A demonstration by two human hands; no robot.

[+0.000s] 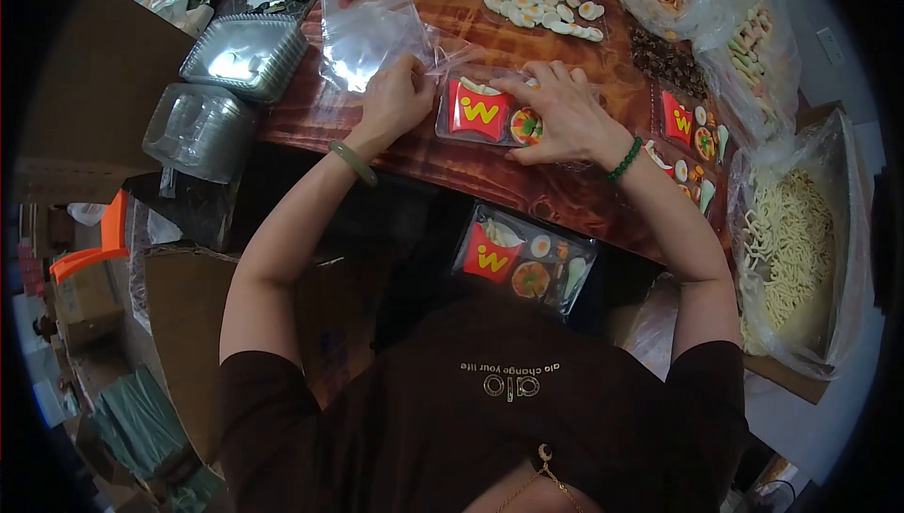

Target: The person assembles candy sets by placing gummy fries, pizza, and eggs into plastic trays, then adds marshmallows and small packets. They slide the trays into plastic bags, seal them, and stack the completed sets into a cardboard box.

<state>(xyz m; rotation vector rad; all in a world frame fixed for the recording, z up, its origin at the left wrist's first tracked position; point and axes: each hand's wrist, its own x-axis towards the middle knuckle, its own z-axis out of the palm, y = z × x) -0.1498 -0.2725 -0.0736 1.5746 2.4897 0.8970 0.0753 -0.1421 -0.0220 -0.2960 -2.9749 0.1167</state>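
Closest in, a filled pack (557, 273) sits just below the worktop (461, 172), and up on top here's another tray (476, 141), the right hand (563, 116) spread open over its right end. The left hand (400, 99) is curled just beside it, grip impossible to tell, with a clear bag (372, 38) and egg pieces (539, 5) beyond!

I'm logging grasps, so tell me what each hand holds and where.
The right hand appears to hold the clear pack, its grip spanning the right part. Whether the curled left hand holds anything cannot be told.
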